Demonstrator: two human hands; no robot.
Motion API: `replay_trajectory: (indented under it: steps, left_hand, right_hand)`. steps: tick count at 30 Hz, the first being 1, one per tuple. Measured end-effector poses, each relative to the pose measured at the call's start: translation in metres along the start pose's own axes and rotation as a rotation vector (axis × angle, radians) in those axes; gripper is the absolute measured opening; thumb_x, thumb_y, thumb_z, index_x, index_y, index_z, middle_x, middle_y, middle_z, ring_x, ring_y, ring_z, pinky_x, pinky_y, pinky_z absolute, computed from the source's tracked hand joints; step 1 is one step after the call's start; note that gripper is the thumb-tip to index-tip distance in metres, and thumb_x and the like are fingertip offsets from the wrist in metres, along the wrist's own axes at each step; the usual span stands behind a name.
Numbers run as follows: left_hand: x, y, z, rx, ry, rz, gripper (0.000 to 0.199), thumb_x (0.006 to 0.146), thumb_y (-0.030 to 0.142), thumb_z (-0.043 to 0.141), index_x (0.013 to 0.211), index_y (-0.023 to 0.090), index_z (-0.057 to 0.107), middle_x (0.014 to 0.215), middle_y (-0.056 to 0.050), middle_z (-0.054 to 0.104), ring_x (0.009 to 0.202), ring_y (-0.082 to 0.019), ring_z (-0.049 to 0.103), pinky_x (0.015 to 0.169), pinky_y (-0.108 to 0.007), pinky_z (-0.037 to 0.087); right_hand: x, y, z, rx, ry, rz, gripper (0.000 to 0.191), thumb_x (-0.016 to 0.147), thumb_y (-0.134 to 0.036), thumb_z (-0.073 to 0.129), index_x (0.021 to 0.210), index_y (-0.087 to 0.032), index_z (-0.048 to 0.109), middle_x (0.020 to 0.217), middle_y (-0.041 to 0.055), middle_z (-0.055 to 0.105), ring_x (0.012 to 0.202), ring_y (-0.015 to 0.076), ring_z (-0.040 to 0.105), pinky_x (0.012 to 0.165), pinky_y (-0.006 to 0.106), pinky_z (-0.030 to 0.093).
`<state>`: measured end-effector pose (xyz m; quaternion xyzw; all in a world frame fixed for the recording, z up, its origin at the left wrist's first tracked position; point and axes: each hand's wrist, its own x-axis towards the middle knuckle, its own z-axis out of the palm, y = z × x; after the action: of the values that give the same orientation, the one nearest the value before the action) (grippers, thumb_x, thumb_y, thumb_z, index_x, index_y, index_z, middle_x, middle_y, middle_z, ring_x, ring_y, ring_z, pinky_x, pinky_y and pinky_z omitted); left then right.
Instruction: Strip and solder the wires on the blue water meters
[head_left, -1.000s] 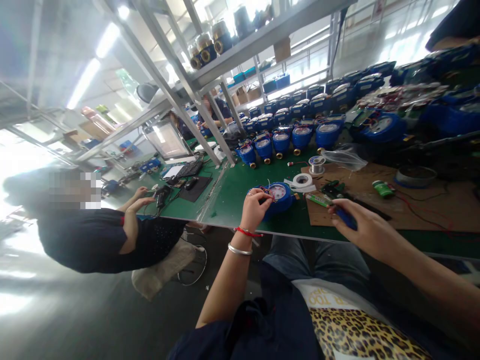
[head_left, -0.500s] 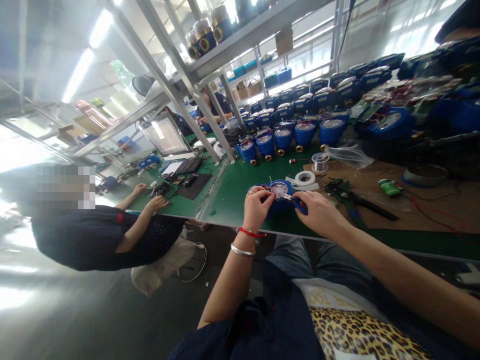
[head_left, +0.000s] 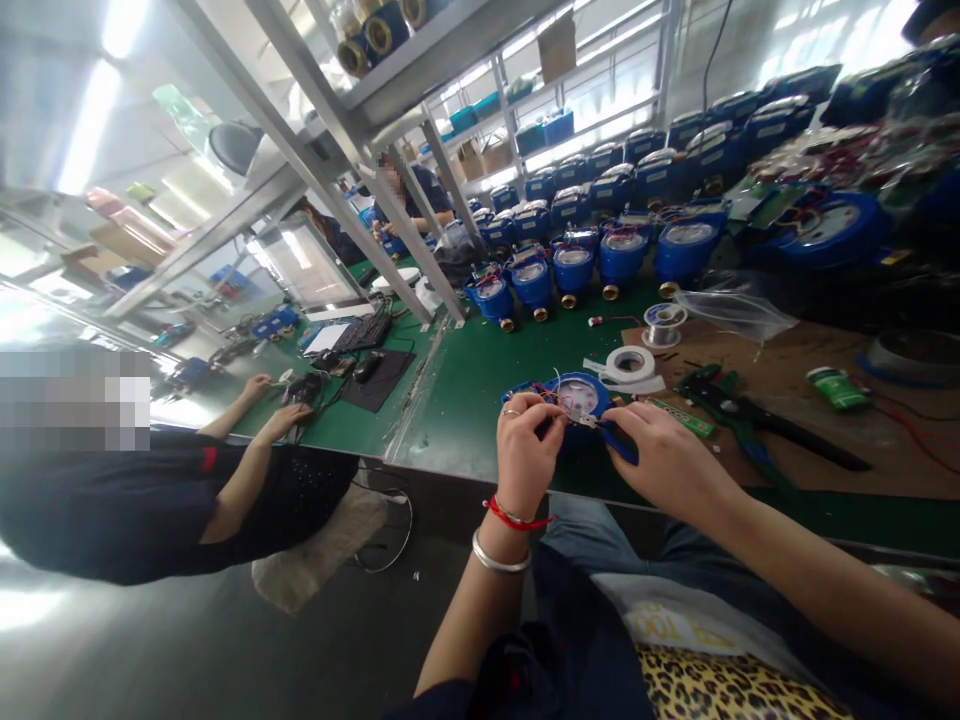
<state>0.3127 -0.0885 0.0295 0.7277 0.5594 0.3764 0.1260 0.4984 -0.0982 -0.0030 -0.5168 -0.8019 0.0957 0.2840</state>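
Note:
A blue water meter (head_left: 581, 392) with a round pale dial lies on the green bench before me, thin red and white wires sticking out of its open top. Over its left side, my left hand (head_left: 529, 440) is closed, thumb and finger pinching thin wires. My right hand (head_left: 667, 450) is closed around blue-handled pliers (head_left: 622, 442) at the meter's right edge. The silver tip of the pliers points left, close to my left fingertips; whether it grips a wire is too small to tell. My hands partly cover the meter's near side.
Rows of blue meters (head_left: 574, 268) stand behind. White tape (head_left: 630, 365), a solder spool (head_left: 665, 325), a green-and-black hand tool (head_left: 772, 420) and a green-wrapped cylinder (head_left: 836, 388) lie to the right. A co-worker (head_left: 150, 490) sits left, beyond a metal shelf post (head_left: 382, 260).
The view has shifted slightly, so the bench things sit farther right and lower. Both hands stay at the meter with the same holds.

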Motion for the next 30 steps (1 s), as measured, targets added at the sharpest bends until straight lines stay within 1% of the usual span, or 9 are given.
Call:
replay_trajectory:
  steps: [3,8,14,21,30]
  left_hand:
    - [0.0018,0.0015,-0.002,-0.013,-0.007,-0.017,0.01,0.087,0.019,0.061,0.085,0.021,0.071,0.097,-0.004,0.061,0.096,-0.019,0.057,0.089,-0.034,0.045]
    - [0.002,0.0045,-0.003,-0.041,-0.013,-0.053,0.01,0.086,0.017,0.062,0.084,0.021,0.07,0.097,-0.005,0.061,0.096,-0.019,0.057,0.089,-0.035,0.045]
    - [0.0024,0.0064,-0.0026,-0.05,-0.013,-0.103,0.01,0.087,0.015,0.061,0.085,0.02,0.07,0.099,-0.005,0.061,0.097,-0.019,0.057,0.09,-0.036,0.044]
    - [0.0044,0.0058,-0.0039,-0.067,-0.025,-0.12,0.011,0.086,0.013,0.062,0.085,0.02,0.07,0.099,-0.004,0.06,0.097,-0.019,0.056,0.089,-0.035,0.044]
    - [0.0046,0.0076,-0.0043,-0.073,-0.022,-0.127,0.011,0.086,0.012,0.062,0.085,0.02,0.07,0.098,-0.004,0.06,0.094,-0.018,0.056,0.086,-0.034,0.044]
  right_hand:
    - [0.0013,-0.0001,0.0008,0.009,-0.007,0.014,0.031,0.082,-0.02,0.053,0.113,-0.02,0.056,0.106,0.0116,0.064,0.104,0.0295,0.058,0.096,0.045,0.048]
    - [0.0006,-0.0003,0.0026,-0.009,-0.021,0.04,0.032,0.081,-0.02,0.055,0.113,-0.019,0.055,0.106,0.0114,0.063,0.105,0.0292,0.058,0.096,0.045,0.048]
    - [0.0007,-0.0012,0.001,-0.027,-0.019,0.043,0.031,0.08,-0.018,0.057,0.111,-0.019,0.056,0.104,0.0093,0.063,0.101,0.0274,0.06,0.092,0.042,0.049]
    - [0.0027,-0.004,-0.0024,-0.064,-0.013,0.052,0.03,0.079,-0.016,0.058,0.109,-0.019,0.057,0.101,0.0068,0.063,0.096,0.0248,0.059,0.09,0.041,0.049]
    - [0.0044,-0.0035,-0.0033,-0.048,-0.013,0.045,0.029,0.08,-0.015,0.058,0.109,-0.018,0.057,0.1,0.0065,0.063,0.095,0.0239,0.06,0.087,0.039,0.049]
